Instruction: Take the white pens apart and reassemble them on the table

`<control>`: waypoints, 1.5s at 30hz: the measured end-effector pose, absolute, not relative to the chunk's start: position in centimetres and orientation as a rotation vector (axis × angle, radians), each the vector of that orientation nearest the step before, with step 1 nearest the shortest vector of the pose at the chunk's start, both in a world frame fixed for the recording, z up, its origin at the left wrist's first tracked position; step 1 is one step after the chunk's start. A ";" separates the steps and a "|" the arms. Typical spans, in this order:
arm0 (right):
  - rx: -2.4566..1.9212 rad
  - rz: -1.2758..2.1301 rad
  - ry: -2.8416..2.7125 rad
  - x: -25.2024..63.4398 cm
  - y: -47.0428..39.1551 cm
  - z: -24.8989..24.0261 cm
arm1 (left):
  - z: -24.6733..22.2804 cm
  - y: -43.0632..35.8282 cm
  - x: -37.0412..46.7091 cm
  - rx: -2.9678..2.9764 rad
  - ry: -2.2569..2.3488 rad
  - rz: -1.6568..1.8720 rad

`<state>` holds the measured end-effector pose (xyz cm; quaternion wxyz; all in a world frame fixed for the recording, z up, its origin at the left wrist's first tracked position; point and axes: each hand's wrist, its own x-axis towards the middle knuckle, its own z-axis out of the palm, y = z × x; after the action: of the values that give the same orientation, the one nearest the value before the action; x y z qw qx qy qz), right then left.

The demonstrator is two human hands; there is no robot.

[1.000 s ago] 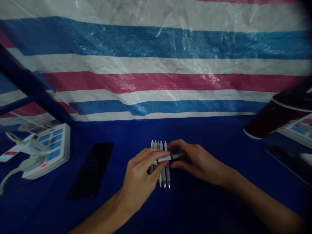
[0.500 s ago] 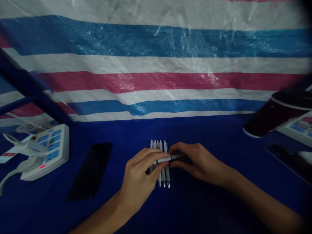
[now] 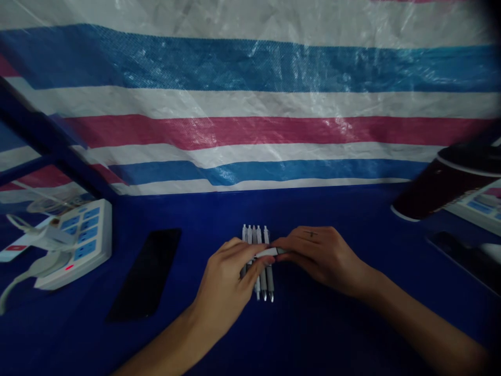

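In the head view, holds a white-and-grey pen (image 3: 266, 253) crosswise above a row of pens (image 3: 263, 284) on the blue tabletop (image 3: 203, 211). Pinches the white barrel between thumb and fingers of the left hand (image 3: 225, 271); grips the grey part with closed fingertips of the right hand (image 3: 326, 256), covering much of that end. Cannot tell whether the held pen touches those beneath. Lined up side by side below, partly hidden by the left fingers, with white ends away from the wearer and some silver tips toward the wearer. Off to the left, a flat black phone (image 3: 145, 274), then a white power strip (image 3: 96, 248) with plugs inserted and a red light lit. Well apart on the right, a dark cup (image 3: 434, 188). Behind everything, a striped sheet (image 3: 250, 130) in blue, white and red.
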<state>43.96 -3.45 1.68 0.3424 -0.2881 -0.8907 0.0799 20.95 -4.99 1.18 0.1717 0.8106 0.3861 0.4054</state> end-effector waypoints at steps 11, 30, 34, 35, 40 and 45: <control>-0.972 0.658 -2.329 43.6 -3.8 2.4 | 1.8 -4.8 20.5 2.569 1.101 1.092; -0.659 1.982 -1.644 41.0 -5.3 2.3 | 2.8 -3.5 19.7 1.915 1.097 1.140; -0.663 1.976 -1.616 40.7 -5.4 2.1 | 2.8 -3.5 19.8 1.955 1.100 1.076; -0.665 1.976 -1.596 40.7 -5.4 2.0 | 2.8 -3.5 19.8 1.970 1.127 1.074; -0.686 1.958 -1.520 40.7 -5.4 1.7 | 3.0 -3.5 19.7 2.002 1.217 1.086; -0.653 1.988 -1.480 40.6 -5.4 1.3 | 2.8 -3.5 19.8 1.942 1.138 1.024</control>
<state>40.62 -5.44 1.34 0.2852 -0.2441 -0.5535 0.7434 19.82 -3.47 2.82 0.3282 0.7419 0.4347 0.3910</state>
